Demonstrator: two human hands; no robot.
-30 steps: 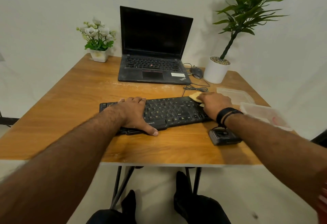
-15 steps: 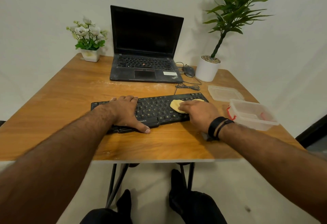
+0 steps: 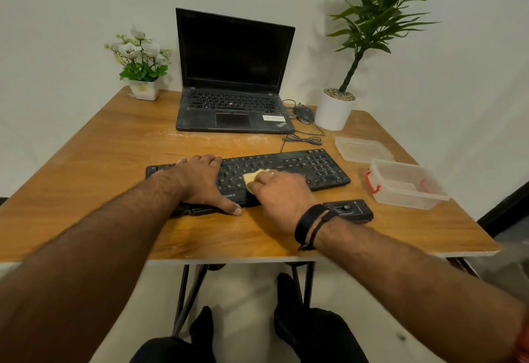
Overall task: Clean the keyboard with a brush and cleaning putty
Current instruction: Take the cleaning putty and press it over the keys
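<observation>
Keyboard point(image 3: 300, 166) flat on table point(image 3: 100, 156), mid-front | left hand point(image 3: 200, 182) spread flat, fingers apart, bracing left end | right hand point(image 3: 282, 193) fingers together, pressing putty point(image 3: 252, 176) onto centre keys | putty judged soft, tacky, light: hold from above, press and peel | brush not visible.

Bare table point(image 3: 108, 148) left — container point(image 3: 406, 183) crowds right.
</observation>
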